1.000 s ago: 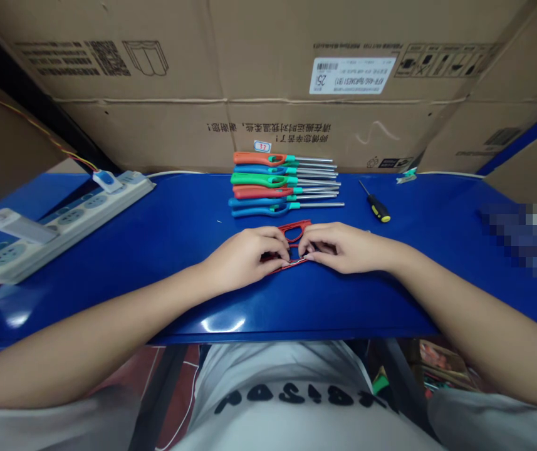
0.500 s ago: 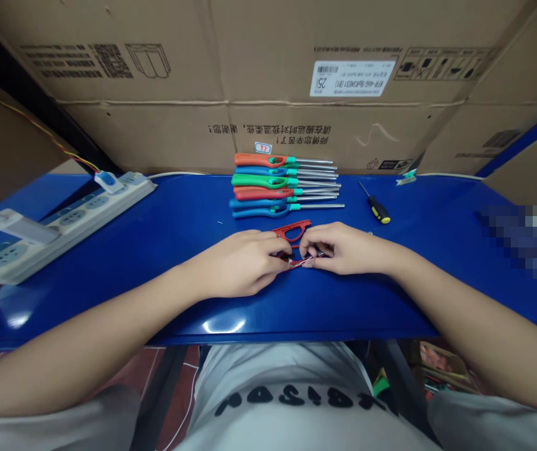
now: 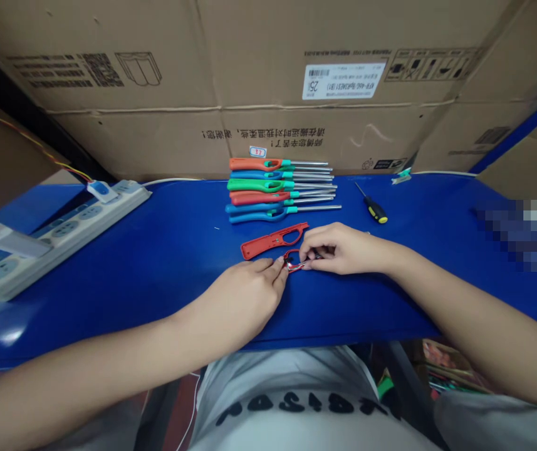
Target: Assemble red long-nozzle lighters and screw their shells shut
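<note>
Between my hands lies one half of a red lighter casing (image 3: 291,253), with dark and silvery small parts at its trigger loop. My left hand (image 3: 249,288) covers its handle end, fingers close together and pressed on it from the left. With fingers curled in a pinch, my right hand (image 3: 331,249) grips the casing's front end; the exact spot it pinches is partly hidden. Just beyond lies the other red casing half (image 3: 268,243), inner side up. Farther back, several long-nosed lighters (image 3: 259,185) in orange, blue, green and red lie stacked side by side.
A black and yellow screwdriver (image 3: 374,210) lies to the right of the lighters. A white power strip (image 3: 75,228) with plugs runs along the left side. At the back stands a large cardboard box (image 3: 155,141). A blurred dark patch (image 3: 522,235) covers the right side.
My left hand has shifted down and toward me, uncovering the far red casing half. My right hand keeps nearly the same place. The view has tilted slightly.
</note>
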Available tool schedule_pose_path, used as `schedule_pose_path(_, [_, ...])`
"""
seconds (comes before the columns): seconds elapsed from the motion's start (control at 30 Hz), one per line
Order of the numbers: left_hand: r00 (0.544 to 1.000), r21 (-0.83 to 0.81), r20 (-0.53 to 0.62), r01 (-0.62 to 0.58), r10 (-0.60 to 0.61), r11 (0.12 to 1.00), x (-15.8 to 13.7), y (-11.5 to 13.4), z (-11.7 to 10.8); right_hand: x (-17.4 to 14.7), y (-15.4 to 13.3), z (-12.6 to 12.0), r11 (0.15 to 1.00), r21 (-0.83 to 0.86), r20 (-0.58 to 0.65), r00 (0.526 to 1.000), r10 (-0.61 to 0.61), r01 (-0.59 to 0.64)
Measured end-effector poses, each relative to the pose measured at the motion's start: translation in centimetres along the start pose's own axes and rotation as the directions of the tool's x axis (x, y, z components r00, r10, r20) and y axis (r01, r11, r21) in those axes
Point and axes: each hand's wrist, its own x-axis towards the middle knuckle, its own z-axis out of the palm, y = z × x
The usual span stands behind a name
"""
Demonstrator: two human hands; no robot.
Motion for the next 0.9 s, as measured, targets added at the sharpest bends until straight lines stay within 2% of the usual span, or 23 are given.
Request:
schedule_pose_path(0.17, [0.999, 0.007, 0.036, 0.031, -0.031, 0.999, 0.0, 0.8, 0.1, -0.1, 0.0, 0.0, 0.997, -0.052, -0.017, 0.998, -0.052, 0.051])
schedule_pose_path(0.4, [0.986, -0.1, -0.065, 0.148, -0.154, 0.984, 0.8, 0.3, -0.2, -0.2, -0.1, -0.4, 0.998, -0.032, 0.005, 0.999, -0.053, 0.053])
schedule_pose_path(0.6, [0.981, -0.122, -0.104, 0.149, -0.162, 0.981, 0.7, 0.1, -0.2, -0.2, -0.1, -0.4, 1.0, -0.009, 0.022, 0.999, 0.029, -0.028])
schedule_pose_path(0.8, [0.993, 0.086, 0.063, 0.094, -0.099, 0.992, 1.0, 0.9, -0.5, -0.4, 0.1, -0.7, 0.998, 0.01, 0.013, 0.998, 0.058, -0.058])
schedule_pose_path(0.9, [0.993, 0.1, 0.077, 0.084, -0.092, 0.991, 1.0, 1.1, -0.5, -0.4, 0.1, -0.8, 0.999, 0.007, 0.023, 0.999, 0.047, -0.048])
